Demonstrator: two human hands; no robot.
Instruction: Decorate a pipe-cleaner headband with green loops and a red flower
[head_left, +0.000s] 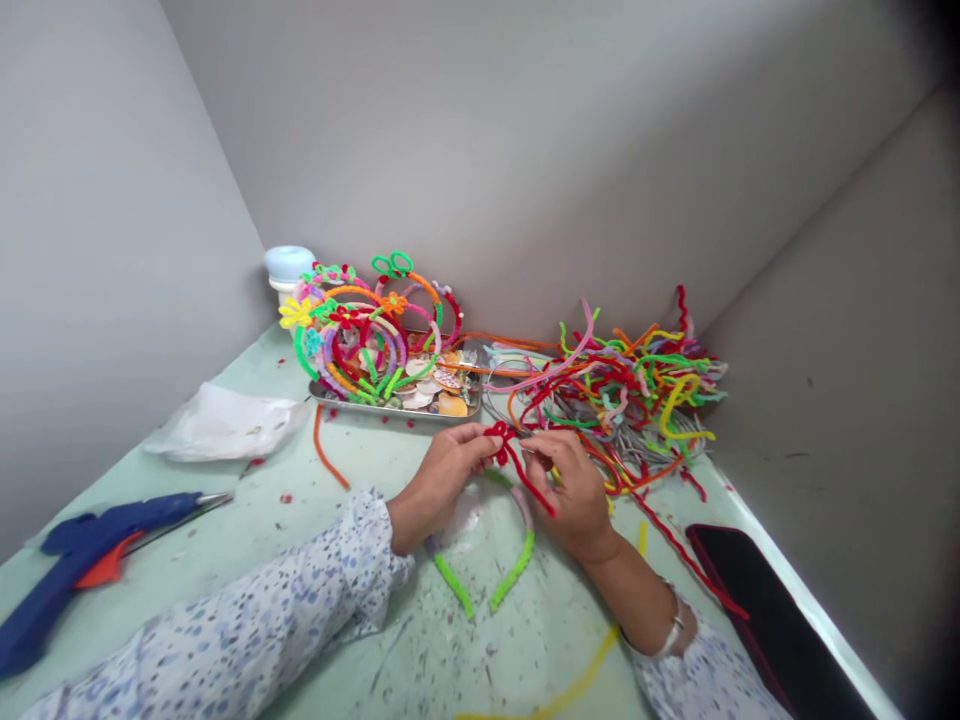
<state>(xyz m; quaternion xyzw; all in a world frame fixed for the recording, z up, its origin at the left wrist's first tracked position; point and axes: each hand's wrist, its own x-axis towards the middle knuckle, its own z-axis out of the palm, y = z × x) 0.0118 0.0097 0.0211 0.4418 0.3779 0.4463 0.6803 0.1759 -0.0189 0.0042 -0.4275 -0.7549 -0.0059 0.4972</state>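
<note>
Above the middle of the table, my left hand [446,467] pinches a small looped red pipe-cleaner shape [500,440] between thumb and fingers. My right hand [571,490] is closed just to its right, fingertips close to the red loops; what they grip is too small to make out. A red tail [531,482] hangs from the shape down towards my right palm. Beneath both hands lies a headband [516,570] wrapped in green and pale purple, its two ends pointing towards me.
Colourful headbands [390,340] stand on a metal tray [390,408] of round pieces. Right of it is a heap of pipe cleaners [630,390]. A blue glue gun [97,550], plastic bag [225,422], black phone [772,620] and yellow strip [581,682] lie around.
</note>
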